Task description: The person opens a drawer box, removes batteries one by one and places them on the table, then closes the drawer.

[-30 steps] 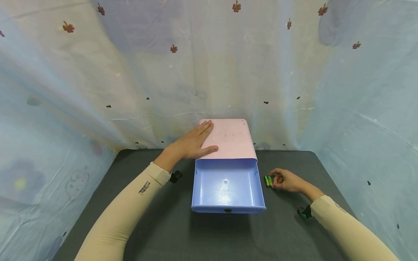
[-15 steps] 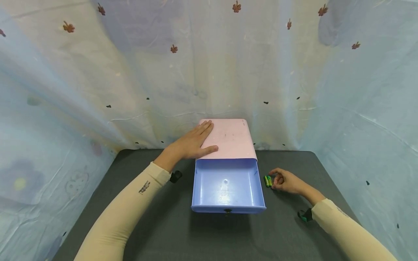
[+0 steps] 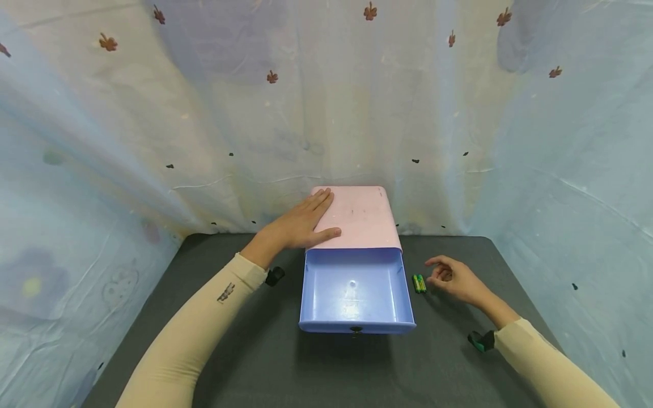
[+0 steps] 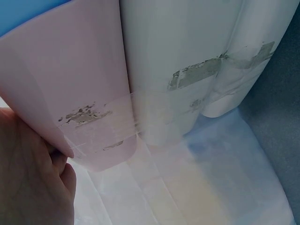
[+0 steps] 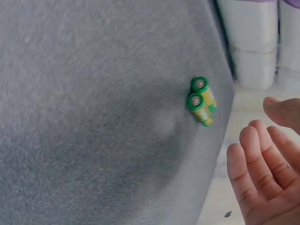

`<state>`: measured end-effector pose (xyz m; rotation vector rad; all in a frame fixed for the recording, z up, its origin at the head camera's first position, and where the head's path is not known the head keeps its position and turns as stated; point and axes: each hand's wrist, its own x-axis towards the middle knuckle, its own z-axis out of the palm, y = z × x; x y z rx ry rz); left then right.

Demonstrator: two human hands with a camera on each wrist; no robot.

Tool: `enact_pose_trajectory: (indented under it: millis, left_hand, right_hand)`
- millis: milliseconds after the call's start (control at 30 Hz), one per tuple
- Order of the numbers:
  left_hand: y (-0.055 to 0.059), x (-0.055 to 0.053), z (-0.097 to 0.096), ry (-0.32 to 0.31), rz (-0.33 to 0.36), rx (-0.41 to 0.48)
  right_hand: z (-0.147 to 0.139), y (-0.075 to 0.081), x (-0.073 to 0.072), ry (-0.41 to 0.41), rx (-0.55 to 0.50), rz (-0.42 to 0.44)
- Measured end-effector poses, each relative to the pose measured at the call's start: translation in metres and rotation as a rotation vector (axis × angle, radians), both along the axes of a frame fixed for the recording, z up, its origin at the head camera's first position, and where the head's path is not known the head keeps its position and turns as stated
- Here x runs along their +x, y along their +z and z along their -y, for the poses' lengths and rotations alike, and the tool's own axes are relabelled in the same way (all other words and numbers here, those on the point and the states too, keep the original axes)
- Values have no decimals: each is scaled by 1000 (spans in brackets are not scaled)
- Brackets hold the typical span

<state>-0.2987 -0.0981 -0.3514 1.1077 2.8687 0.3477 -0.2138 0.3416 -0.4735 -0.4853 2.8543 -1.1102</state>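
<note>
A small drawer cabinet with a pink top (image 3: 364, 218) stands at the back of the table. Its blue top drawer (image 3: 352, 283) is pulled out, and nothing lies in it. My left hand (image 3: 298, 224) rests flat on the cabinet's upper left side, fingers spread; the left wrist view shows that hand (image 4: 35, 168) against the pink shell (image 4: 70, 70). Two green and yellow batteries (image 3: 419, 283) lie side by side to the right of the drawer, also seen in the right wrist view as batteries (image 5: 201, 101). My right hand (image 3: 459, 280) hovers just right of them, fingers loosely bent, holding nothing.
A dark grey table (image 3: 352, 374) carries everything. Patterned pale curtains (image 3: 347, 113) hang behind and on both sides. White lower cabinet sections (image 4: 173, 61) show below the pink one. A dark keyhole (image 3: 355, 329) marks the drawer front.
My right hand has let go of the batteries and drawn back slightly to the right, leaving them on the table. My left hand and the drawer have stayed put.
</note>
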Motion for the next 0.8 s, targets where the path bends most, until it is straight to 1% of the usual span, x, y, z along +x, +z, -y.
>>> enact_pose_trajectory:
  millis: [167, 400, 600, 800]
  left_hand:
    - [1, 1, 0, -1, -2, -1]
    - [3, 3, 0, -1, 5, -2]
    - [2, 2, 1, -4, 11, 5]
    - [1, 2, 1, -8, 10, 15]
  right_hand:
    - [3, 6, 7, -26, -19, -63]
    - [10, 14, 17, -35, -81, -188]
    - [19, 26, 28, -2, -137, -267]
    - [31, 43, 41, 13, -176, -312]
